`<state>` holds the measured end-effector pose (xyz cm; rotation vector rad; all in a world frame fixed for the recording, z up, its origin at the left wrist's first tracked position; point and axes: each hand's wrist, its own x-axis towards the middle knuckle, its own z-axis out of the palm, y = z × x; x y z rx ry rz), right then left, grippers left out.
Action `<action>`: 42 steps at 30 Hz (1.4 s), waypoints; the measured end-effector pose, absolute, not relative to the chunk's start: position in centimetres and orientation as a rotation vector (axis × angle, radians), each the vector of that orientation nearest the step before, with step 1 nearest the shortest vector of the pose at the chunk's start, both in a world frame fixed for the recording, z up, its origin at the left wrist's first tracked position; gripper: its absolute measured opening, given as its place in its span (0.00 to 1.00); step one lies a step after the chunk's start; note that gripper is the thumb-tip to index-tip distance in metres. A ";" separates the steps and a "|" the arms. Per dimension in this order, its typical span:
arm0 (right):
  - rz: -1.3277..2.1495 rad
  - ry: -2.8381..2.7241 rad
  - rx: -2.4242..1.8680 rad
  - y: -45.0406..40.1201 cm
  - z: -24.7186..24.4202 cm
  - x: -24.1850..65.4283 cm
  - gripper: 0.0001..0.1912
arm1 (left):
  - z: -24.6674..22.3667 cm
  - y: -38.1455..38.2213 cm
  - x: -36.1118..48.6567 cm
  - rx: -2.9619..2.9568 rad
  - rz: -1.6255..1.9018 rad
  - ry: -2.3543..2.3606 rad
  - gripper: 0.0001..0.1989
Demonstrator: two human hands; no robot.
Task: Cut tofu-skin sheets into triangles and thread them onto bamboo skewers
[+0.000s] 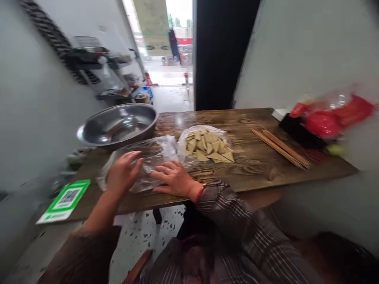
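A clear plastic bag (152,152) lies spread on the wooden table (251,157). Over its left part rests my left hand (124,171), thumb apart from the fingers. My right hand (173,178) lies on the bag's right part with fingers stretched out, a red bead bracelet at the wrist. Neither hand grips anything that I can see. Just beyond my right hand, a heap of pale yellow cut pieces (209,145), many of them triangular, sits in an opened clear bag (182,144).
A large metal basin (118,124) stands at the back left. A green QR code card (66,200) lies at the left edge. Wooden skewers (280,148) lie to the right, near red plastic bags (327,120). A doorway (168,94) opens beyond the table.
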<state>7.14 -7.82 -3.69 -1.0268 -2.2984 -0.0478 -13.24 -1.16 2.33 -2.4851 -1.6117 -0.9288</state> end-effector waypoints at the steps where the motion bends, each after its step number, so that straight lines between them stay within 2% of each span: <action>1: -0.065 -2.262 -1.007 -7.7 -3.3 7.4 0.26 | 3.0 -1.9 -12.9 -2.452 -0.949 -1.594 0.23; 4: -0.129 -2.128 -1.020 -7.8 -2.0 9.3 0.22 | 4.4 -3.8 -10.8 -2.400 -1.024 -1.555 0.21; 8: -0.211 -1.884 -1.177 -8.4 -0.7 16.5 0.21 | 4.2 -5.7 -6.5 -2.681 -1.087 -1.368 0.20; 11: -0.290 -1.716 -1.491 -9.3 -0.7 25.6 0.25 | 2.8 -6.4 -3.3 -2.834 -1.053 -1.159 0.18; 14: -0.327 -1.531 -2.088 -11.2 -1.7 34.9 0.29 | 1.3 -6.9 -0.8 -2.920 -1.076 -1.036 0.17; 19: -0.329 -1.257 -2.402 -14.4 -4.0 44.5 0.25 | 0.4 -7.5 1.2 -3.011 -1.086 -0.959 0.17; 31: -0.385 -1.267 -2.594 -15.0 -5.6 46.4 0.14 | 0.3 -7.5 2.4 -3.073 -1.235 -1.339 0.15; 39: -0.414 -1.324 -2.616 -15.6 -5.7 45.0 0.16 | -1.6 -8.5 3.7 -3.007 -1.486 -1.470 0.12; 42: -0.350 -1.406 -2.574 -15.9 -6.3 45.0 0.21 | -2.7 -8.9 3.6 -3.007 -1.611 -1.577 0.12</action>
